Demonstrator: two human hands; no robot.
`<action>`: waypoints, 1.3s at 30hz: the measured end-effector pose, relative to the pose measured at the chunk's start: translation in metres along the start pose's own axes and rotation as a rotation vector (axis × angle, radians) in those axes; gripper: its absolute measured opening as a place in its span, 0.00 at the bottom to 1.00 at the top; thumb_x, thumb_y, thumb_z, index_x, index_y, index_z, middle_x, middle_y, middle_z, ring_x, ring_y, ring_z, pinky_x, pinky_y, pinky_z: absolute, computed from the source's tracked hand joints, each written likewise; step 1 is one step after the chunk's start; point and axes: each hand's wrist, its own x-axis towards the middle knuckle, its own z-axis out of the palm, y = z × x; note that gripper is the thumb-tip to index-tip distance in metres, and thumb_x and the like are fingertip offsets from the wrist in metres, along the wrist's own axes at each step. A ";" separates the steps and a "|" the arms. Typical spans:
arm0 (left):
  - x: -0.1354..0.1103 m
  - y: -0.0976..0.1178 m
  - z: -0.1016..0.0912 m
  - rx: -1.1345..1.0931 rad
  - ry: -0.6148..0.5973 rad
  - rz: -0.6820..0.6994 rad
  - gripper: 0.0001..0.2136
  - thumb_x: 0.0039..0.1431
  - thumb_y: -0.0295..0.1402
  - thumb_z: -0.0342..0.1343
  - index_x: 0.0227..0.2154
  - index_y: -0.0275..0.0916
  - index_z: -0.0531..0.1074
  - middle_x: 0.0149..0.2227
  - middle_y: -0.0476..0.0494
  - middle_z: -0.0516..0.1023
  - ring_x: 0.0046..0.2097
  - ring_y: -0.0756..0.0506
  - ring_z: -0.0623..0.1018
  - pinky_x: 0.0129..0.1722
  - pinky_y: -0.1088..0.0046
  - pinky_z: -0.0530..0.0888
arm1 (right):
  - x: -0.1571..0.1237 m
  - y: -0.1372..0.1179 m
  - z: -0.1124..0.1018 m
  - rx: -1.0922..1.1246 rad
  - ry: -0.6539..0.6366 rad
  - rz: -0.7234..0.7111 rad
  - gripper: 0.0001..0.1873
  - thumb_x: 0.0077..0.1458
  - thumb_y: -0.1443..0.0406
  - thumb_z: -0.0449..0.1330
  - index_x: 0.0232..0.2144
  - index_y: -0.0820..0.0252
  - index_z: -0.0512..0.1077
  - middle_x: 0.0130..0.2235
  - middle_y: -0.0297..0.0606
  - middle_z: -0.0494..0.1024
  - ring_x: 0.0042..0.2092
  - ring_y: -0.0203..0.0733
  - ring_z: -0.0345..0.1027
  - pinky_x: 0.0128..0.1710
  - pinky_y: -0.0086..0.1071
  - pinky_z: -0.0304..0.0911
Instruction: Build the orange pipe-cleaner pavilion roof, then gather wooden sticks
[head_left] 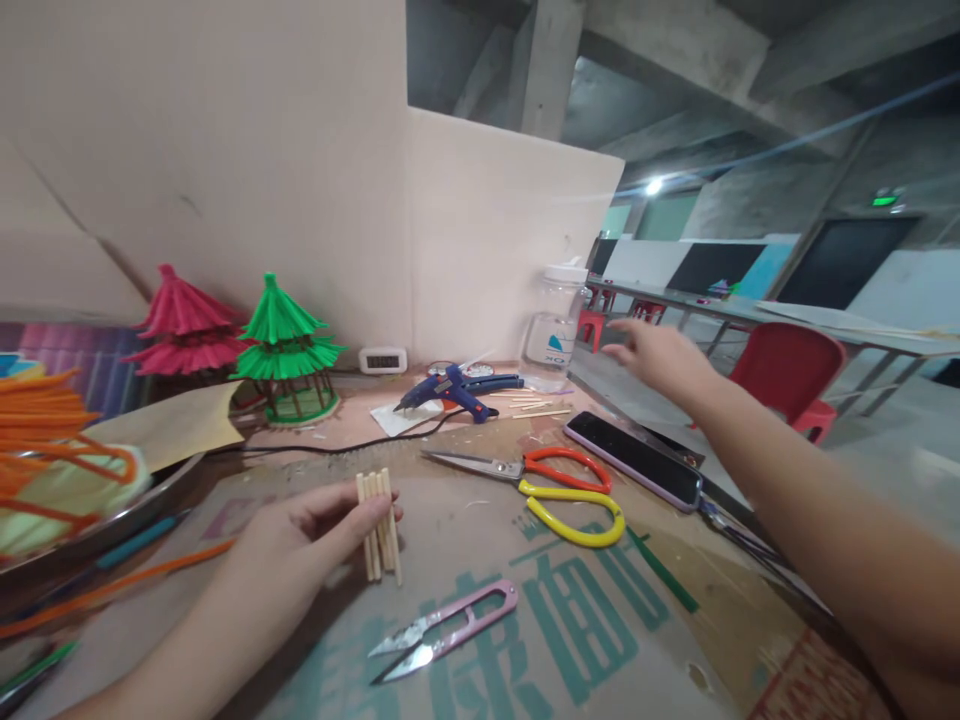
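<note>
My left hand is closed around a small bundle of short wooden sticks, held upright just above the cardboard-covered table. My right hand is stretched out past the table's far right edge, fingers extended and holding nothing, close to a clear plastic jar. Several loose wooden sticks lie by a blue glue gun below that hand.
Orange and yellow scissors, pink thread snips and a phone lie on the table. Pink and green paper pagoda models stand at the back left. Orange pipe cleaners fill a tray on the left. A red chair stands beyond.
</note>
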 end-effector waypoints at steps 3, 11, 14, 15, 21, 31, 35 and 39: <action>-0.002 0.002 -0.001 0.015 -0.002 -0.004 0.23 0.58 0.58 0.62 0.31 0.42 0.85 0.34 0.43 0.87 0.35 0.39 0.83 0.37 0.70 0.77 | -0.001 -0.026 0.026 0.033 -0.267 -0.267 0.15 0.69 0.64 0.58 0.49 0.58 0.84 0.49 0.45 0.87 0.50 0.49 0.81 0.48 0.33 0.68; -0.003 0.009 0.001 0.048 -0.012 -0.020 0.25 0.56 0.60 0.60 0.32 0.42 0.86 0.34 0.43 0.87 0.36 0.39 0.83 0.38 0.69 0.77 | 0.016 -0.074 0.097 -0.007 -0.411 -0.366 0.18 0.63 0.67 0.62 0.53 0.57 0.84 0.52 0.47 0.86 0.54 0.50 0.80 0.51 0.30 0.68; -0.003 0.010 0.001 0.050 -0.006 -0.029 0.26 0.55 0.61 0.60 0.32 0.42 0.86 0.35 0.42 0.87 0.36 0.38 0.82 0.38 0.68 0.77 | 0.021 -0.071 0.108 -0.021 -0.431 -0.349 0.16 0.64 0.67 0.61 0.50 0.58 0.85 0.51 0.47 0.87 0.52 0.49 0.81 0.50 0.30 0.68; -0.003 0.010 0.001 0.041 -0.011 -0.031 0.25 0.55 0.61 0.60 0.32 0.42 0.86 0.35 0.43 0.87 0.36 0.38 0.82 0.38 0.68 0.76 | 0.022 -0.070 0.109 -0.021 -0.438 -0.348 0.16 0.64 0.68 0.61 0.49 0.57 0.85 0.50 0.47 0.87 0.52 0.49 0.81 0.50 0.29 0.68; -0.003 0.003 0.000 0.018 -0.030 -0.046 0.24 0.58 0.60 0.61 0.34 0.43 0.86 0.37 0.43 0.88 0.36 0.40 0.82 0.37 0.70 0.76 | 0.023 -0.068 0.108 0.011 -0.493 -0.363 0.13 0.62 0.68 0.64 0.46 0.57 0.85 0.48 0.44 0.87 0.49 0.47 0.81 0.47 0.28 0.68; -0.003 0.008 0.002 0.020 -0.002 -0.012 0.24 0.55 0.58 0.60 0.30 0.40 0.85 0.32 0.42 0.86 0.33 0.40 0.81 0.35 0.68 0.75 | -0.005 -0.084 0.070 0.356 -0.455 -0.328 0.08 0.67 0.63 0.60 0.38 0.61 0.77 0.38 0.44 0.86 0.41 0.43 0.80 0.40 0.30 0.69; -0.005 0.015 0.004 -0.017 0.004 -0.001 0.22 0.54 0.55 0.61 0.28 0.40 0.84 0.29 0.42 0.85 0.33 0.41 0.81 0.34 0.69 0.75 | -0.058 -0.116 0.035 1.106 -0.728 -0.338 0.18 0.70 0.48 0.56 0.41 0.56 0.66 0.31 0.35 0.82 0.25 0.37 0.75 0.26 0.28 0.68; -0.008 0.019 0.005 -0.062 -0.017 0.054 0.20 0.56 0.53 0.60 0.28 0.40 0.82 0.29 0.45 0.84 0.32 0.43 0.79 0.33 0.71 0.74 | -0.102 -0.154 0.014 1.552 -0.969 -0.336 0.21 0.60 0.50 0.70 0.38 0.55 0.66 0.30 0.31 0.81 0.26 0.34 0.75 0.28 0.28 0.72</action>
